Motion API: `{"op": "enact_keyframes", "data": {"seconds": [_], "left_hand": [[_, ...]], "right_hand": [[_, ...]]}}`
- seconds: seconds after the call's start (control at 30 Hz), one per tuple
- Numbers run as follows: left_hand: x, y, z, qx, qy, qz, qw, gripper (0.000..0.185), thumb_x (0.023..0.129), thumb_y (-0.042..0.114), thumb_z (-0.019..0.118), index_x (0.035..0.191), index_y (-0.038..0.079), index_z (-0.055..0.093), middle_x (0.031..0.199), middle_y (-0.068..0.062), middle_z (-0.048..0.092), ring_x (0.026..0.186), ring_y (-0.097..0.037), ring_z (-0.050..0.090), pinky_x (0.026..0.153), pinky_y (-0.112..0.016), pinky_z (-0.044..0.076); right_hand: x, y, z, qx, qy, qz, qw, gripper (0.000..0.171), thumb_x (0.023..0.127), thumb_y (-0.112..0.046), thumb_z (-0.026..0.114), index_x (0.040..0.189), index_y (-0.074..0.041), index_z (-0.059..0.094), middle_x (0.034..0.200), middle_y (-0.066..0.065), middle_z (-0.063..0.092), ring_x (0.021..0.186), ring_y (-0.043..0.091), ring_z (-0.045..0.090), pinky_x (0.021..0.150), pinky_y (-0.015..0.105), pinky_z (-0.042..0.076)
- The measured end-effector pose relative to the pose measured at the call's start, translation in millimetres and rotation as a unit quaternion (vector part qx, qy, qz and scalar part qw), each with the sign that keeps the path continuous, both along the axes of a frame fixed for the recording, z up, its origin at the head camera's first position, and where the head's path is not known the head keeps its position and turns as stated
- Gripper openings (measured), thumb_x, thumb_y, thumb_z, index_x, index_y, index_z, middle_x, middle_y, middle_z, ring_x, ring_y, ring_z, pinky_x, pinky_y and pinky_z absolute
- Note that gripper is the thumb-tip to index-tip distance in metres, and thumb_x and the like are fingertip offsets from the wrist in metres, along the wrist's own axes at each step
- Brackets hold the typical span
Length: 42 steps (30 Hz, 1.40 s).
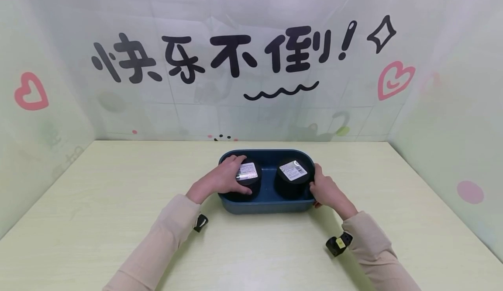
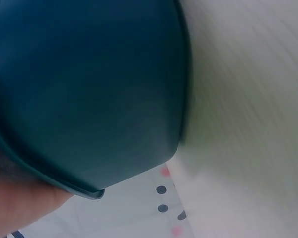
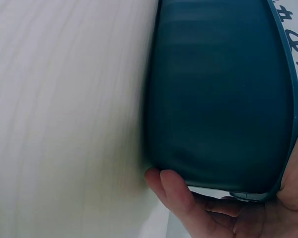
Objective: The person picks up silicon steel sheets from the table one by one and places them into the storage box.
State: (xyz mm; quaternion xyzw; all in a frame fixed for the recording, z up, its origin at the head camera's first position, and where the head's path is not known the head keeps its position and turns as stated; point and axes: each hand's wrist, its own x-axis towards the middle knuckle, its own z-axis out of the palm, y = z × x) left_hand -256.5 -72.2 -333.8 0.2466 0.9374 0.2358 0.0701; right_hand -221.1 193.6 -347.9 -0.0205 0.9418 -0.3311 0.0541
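Gripped by both hands at its ends, dark teal oval plastic tub [image 1: 267, 206] with two black cylindrical jars [image 1: 292, 177]; probably mid-lift, needing level carrying.

Head view: you look forward and down across the table [image 1: 118, 221] toward the backdrop, at middling range. Left wrist view: pressed close against the blue tub's [image 2: 89, 89] left outer wall. Right wrist view: equally close against the tub's right outer wall [image 3: 218, 99]. All three views share the tub and the tabletop.
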Motion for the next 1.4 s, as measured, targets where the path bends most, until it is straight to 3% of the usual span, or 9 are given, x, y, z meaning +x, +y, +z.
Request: {"op": "enact_keyframes", "data": {"seconds": [1.1, 1.27, 1.4], "left_hand": [[3.5, -5, 3.3, -0.005, 0.032, -0.025, 0.9992, 0.090, 0.069, 0.036, 0.074, 0.136, -0.002, 0.029, 0.125, -0.020, 0.039, 0.105, -0.028, 0.044, 0.088, -0.040, 0.041], [8.1, -10, 4.6, 0.006, 0.037, -0.029, 0.9989, 0.087, 0.069, 0.036, 0.074, 0.135, 0.000, 0.031, 0.130, -0.021, 0.034, 0.109, -0.030, 0.042, 0.089, -0.040, 0.040], [13.1, -16, 9.1, 0.022, 0.052, -0.036, 0.9978, 0.083, 0.070, 0.035, 0.073, 0.133, 0.000, 0.034, 0.130, -0.020, 0.035, 0.111, -0.030, 0.041, 0.089, -0.041, 0.040]], "right_hand": [[3.7, -4, 5.1, -0.006, -0.004, 0.003, 1.000, 0.043, 0.087, 0.002, 0.034, 0.127, 0.004, 0.018, 0.084, 0.044, 0.047, 0.040, 0.023, 0.056, 0.041, 0.033, 0.047], [6.3, -1, 4.7, -0.027, -0.006, -0.001, 1.000, 0.041, 0.087, -0.002, 0.032, 0.127, 0.005, 0.022, 0.096, 0.047, 0.045, 0.044, 0.023, 0.058, 0.042, 0.033, 0.047], [10.5, 3, 5.4, -0.029, 0.006, 0.000, 1.000, 0.038, 0.089, -0.006, 0.032, 0.124, 0.009, 0.031, 0.099, 0.042, 0.049, 0.048, 0.022, 0.060, 0.043, 0.032, 0.048]]}}
